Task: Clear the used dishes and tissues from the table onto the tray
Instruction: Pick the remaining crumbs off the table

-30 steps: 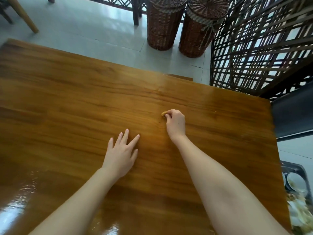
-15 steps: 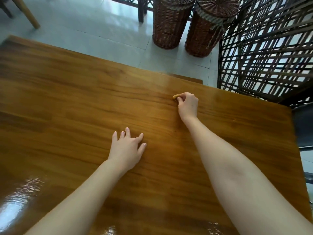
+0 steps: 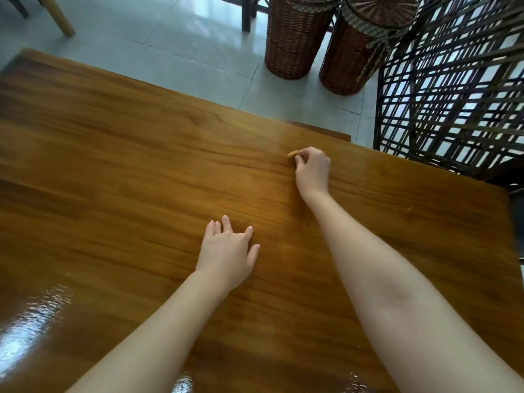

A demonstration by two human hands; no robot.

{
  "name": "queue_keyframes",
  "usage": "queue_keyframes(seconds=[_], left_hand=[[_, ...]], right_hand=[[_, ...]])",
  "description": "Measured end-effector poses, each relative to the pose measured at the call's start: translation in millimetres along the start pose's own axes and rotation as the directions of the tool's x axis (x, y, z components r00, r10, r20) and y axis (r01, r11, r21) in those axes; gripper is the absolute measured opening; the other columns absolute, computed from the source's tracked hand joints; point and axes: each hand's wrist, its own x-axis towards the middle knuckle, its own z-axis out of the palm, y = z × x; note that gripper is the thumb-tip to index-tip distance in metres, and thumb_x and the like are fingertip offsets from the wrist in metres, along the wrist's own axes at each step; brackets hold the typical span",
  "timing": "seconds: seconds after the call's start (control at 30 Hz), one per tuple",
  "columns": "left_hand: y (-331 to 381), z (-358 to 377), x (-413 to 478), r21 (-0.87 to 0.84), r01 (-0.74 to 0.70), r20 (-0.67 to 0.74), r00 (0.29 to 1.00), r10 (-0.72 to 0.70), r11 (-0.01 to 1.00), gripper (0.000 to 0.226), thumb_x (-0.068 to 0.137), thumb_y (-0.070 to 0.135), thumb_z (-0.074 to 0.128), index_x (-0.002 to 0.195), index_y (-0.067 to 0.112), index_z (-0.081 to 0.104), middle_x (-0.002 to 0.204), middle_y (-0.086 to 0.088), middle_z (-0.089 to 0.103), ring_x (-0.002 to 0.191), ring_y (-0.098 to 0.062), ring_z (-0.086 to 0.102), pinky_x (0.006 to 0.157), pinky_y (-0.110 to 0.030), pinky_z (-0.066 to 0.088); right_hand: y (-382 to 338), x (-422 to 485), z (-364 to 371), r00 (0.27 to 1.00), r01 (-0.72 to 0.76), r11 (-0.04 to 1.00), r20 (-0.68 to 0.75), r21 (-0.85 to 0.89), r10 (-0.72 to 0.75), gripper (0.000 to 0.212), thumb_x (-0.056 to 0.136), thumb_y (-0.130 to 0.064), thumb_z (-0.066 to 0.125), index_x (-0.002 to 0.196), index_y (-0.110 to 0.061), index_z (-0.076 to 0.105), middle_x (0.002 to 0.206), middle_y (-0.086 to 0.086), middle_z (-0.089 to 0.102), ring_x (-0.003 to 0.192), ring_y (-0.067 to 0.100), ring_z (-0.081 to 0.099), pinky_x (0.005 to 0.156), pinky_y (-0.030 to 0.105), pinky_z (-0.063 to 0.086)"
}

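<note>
My right hand [image 3: 312, 173] reaches across the glossy wooden table [image 3: 119, 171] and pinches a small tan scrap [image 3: 292, 153] between thumb and fingertips, near the far edge. What the scrap is made of I cannot tell. My left hand [image 3: 228, 252] rests on the tabletop closer to me, fingers loosely spread and holding nothing. No dishes, tissues or tray show in this view.
Two tall brown wicker baskets [image 3: 295, 38] [image 3: 354, 52] stand on the tiled floor beyond the table. A dark lattice screen [image 3: 453, 89] fills the right side. A wooden chair leg [image 3: 58, 15] is at top left. A tiny crumb [image 3: 410, 208] lies on the table at right.
My right hand has slid farther from me toward the far edge with the scrap. The left hand's fingers curled slightly. The view shifted left, so the tray at the right edge dropped out of sight.
</note>
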Motion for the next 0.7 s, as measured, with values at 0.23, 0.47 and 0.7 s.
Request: queue_keyframes(seconds=[0.23,0.47,0.7], left_hand=[[3,-2,1,0.011,0.016,-0.006,1.000,-0.016,1.000,0.056,0.098,0.056,0.026,0.147,0.030,0.032,0.152,-0.022,0.027,0.140,-0.033,0.033,0.117,-0.042,0.018],[4,1,2,0.023,0.036,-0.022,0.999,-0.035,0.999,0.057,0.097,0.057,0.026,0.147,0.031,0.034,0.152,-0.019,0.029,0.140,-0.032,0.033,0.117,-0.041,0.019],[7,-3,2,0.026,0.033,-0.022,0.999,-0.033,0.999,0.056,0.098,0.056,0.026,0.146,0.029,0.035,0.152,-0.019,0.031,0.140,-0.032,0.033,0.117,-0.042,0.019]], right_hand=[[-11,-75,22,0.976,0.201,0.980,0.093,-0.010,-0.199,0.016,0.092,-0.007,0.056,0.098,-0.007,0.070,0.098,0.007,0.066,0.095,0.019,0.057,0.084,0.025,0.044],[-8,-70,18,0.946,0.292,0.955,0.158,-0.045,-0.282,0.020,0.094,-0.013,0.056,0.109,-0.007,0.069,0.102,0.006,0.066,0.097,0.016,0.058,0.086,0.024,0.048],[-5,-69,14,0.954,0.267,0.962,0.154,-0.054,-0.256,0.020,0.094,-0.012,0.056,0.109,-0.007,0.069,0.101,0.005,0.066,0.096,0.015,0.058,0.083,0.019,0.044]])
